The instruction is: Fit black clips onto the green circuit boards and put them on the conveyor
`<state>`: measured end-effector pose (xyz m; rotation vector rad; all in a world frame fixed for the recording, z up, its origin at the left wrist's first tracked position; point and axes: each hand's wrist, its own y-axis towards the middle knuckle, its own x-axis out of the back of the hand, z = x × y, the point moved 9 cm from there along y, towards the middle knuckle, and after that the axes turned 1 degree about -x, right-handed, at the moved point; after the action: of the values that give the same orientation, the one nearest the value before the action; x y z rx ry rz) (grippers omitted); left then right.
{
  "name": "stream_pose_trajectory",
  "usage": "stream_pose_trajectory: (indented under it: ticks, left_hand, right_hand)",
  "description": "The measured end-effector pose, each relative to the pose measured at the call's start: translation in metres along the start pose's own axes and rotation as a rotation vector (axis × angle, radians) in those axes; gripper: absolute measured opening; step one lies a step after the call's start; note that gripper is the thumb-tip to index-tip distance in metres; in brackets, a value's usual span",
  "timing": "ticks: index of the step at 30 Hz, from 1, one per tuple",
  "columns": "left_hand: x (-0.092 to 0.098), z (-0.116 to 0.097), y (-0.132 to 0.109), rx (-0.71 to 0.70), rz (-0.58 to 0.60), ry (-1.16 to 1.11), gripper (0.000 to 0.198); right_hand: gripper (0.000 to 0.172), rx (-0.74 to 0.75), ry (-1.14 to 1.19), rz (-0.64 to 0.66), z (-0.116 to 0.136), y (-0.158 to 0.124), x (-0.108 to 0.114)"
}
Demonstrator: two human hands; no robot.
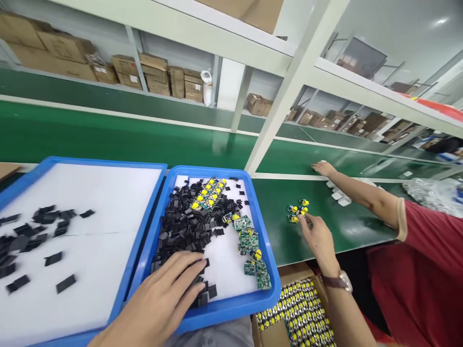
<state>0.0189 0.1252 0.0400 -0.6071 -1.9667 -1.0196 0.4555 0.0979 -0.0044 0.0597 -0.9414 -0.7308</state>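
My left hand (170,291) lies over the near left part of a blue tray (265,231), fingers stretched out above a heap of small black folded pieces (191,226). Out to the right, my right hand (320,236), with a watch on the wrist, pinches a small circuit board (303,212) bearing a yellow component, among several similar boards on the green tabletop. Inside the tray, a panel of joined boards with yellow components (210,193) rests on the black pieces. Green circuit boards (249,239) line its right side on a white lining.
Another blue tray (104,193) with scattered black pieces stands at left. Below the table edge, a carton (277,335) holds rows of yellow-topped boards. A co-worker's arm (361,195) in a red sleeve reaches over white parts (342,197). A white post (278,106) rises behind the tray.
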Motion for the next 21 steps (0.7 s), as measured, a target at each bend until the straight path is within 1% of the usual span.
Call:
stream_pose_trajectory:
  ticks: [2,3,5,6,7,8,10,11,13,16,19,21]
  left_hand:
    - [-0.004,0.005,0.016,-0.002,0.083,0.028,0.027]
    - [-0.009,0.008,0.026,0.002,0.14,0.046,0.026]
    - [-0.025,0.015,0.048,0.024,0.276,0.102,0.024]
    - [-0.035,0.017,0.06,0.028,0.343,0.12,0.021]
    - [-0.045,0.019,0.071,0.027,0.393,0.125,0.018]
    - [-0.052,0.019,0.084,0.021,0.414,0.116,0.015]
    - [-0.065,0.022,0.106,0.036,0.418,0.111,0.011]
    - [-0.069,0.025,0.116,0.056,0.406,0.109,0.015]
    - [-0.074,0.032,0.133,0.102,0.372,0.094,0.019]
    - [-0.08,0.042,0.148,0.138,0.348,0.031,0.018]
    - [-0.086,0.052,0.156,0.157,0.334,-0.057,0.018]
    - [-0.083,0.059,0.156,0.182,0.292,-0.123,0.019]
  right_hand:
    - [0.045,0.09,0.03,0.063,0.032,-0.013,-0.01]
    - [0.04,0.151,0.06,0.123,0.053,-0.021,-0.018]
    - [0.029,0.309,0.12,0.254,0.101,-0.04,-0.038]
    - [0.026,0.432,0.131,0.318,0.129,-0.052,-0.048]
    - [0.024,0.55,0.112,0.35,0.154,-0.063,-0.056]
    - [0.022,0.663,0.056,0.37,0.176,-0.073,-0.065]
    - [0.018,0.85,-0.13,0.409,0.207,-0.09,-0.088]
    - [0.016,0.914,-0.217,0.426,0.216,-0.096,-0.1]
    - [0.016,0.989,-0.328,0.45,0.225,-0.102,-0.121]
    - [0.015,1.028,-0.384,0.451,0.231,-0.105,-0.144]
    - [0.015,1.051,-0.434,0.438,0.234,-0.106,-0.155]
    - [0.016,1.067,-0.453,0.437,0.236,-0.108,-0.156]
